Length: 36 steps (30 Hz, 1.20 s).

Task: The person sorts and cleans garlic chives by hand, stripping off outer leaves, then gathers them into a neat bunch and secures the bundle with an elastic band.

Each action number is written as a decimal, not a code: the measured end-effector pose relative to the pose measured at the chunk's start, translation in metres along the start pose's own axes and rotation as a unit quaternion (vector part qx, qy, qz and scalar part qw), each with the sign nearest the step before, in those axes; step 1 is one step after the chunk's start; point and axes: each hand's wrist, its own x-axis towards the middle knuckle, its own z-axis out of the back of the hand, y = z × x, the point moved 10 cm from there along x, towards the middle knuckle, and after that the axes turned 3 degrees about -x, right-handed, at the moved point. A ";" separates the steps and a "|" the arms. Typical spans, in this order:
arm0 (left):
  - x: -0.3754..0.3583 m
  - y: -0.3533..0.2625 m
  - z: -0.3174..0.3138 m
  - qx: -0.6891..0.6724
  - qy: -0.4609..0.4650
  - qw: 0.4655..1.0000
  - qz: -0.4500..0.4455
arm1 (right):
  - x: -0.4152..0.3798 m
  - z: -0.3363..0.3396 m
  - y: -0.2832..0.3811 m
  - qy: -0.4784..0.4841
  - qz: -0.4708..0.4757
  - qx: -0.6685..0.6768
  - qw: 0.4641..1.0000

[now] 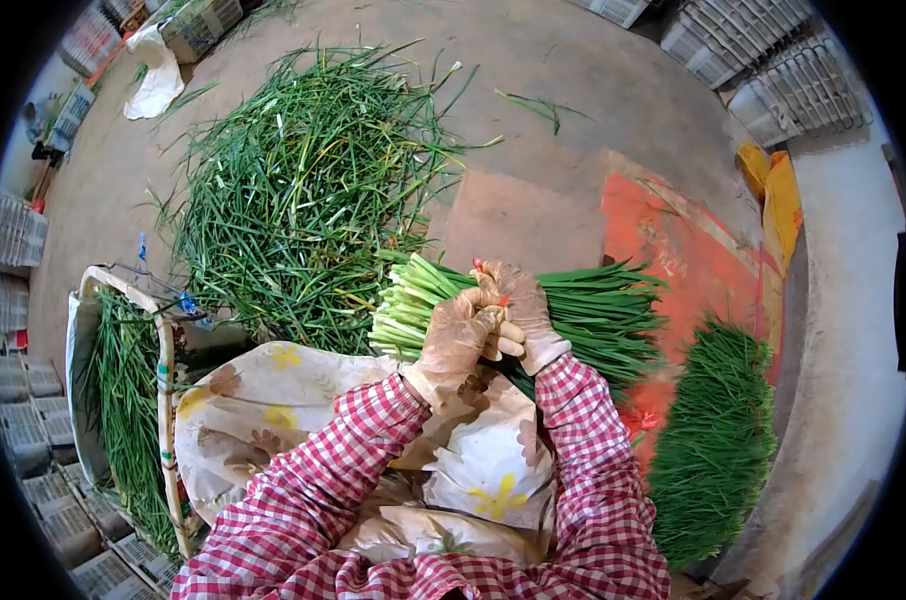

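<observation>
A thick bundle of garlic chives (598, 318) lies across my lap, pale cut stalks to the left and green leaves to the right. My left hand (457, 338), in a stained glove, is closed on top of the stalks. Against it, my gloved right hand (521, 308) is closed too, over the middle of the bundle. Bits of a red tie (504, 300) show at the fingers of both hands; the rest of it is hidden. Under the bundle spreads a flowered apron (483, 470).
A large heap of loose green leaves (303, 190) covers the floor ahead. At left stands a framed basket (163, 400) holding more chives. A stack of chives (718, 440) lies at right beside an orange sheet (653, 235). Plastic crates (738, 40) are stacked along the edges.
</observation>
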 end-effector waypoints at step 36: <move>0.037 0.005 0.017 0.053 -0.136 0.981 0.129 | 0.014 -0.007 -0.006 0.296 -0.022 0.140 0.945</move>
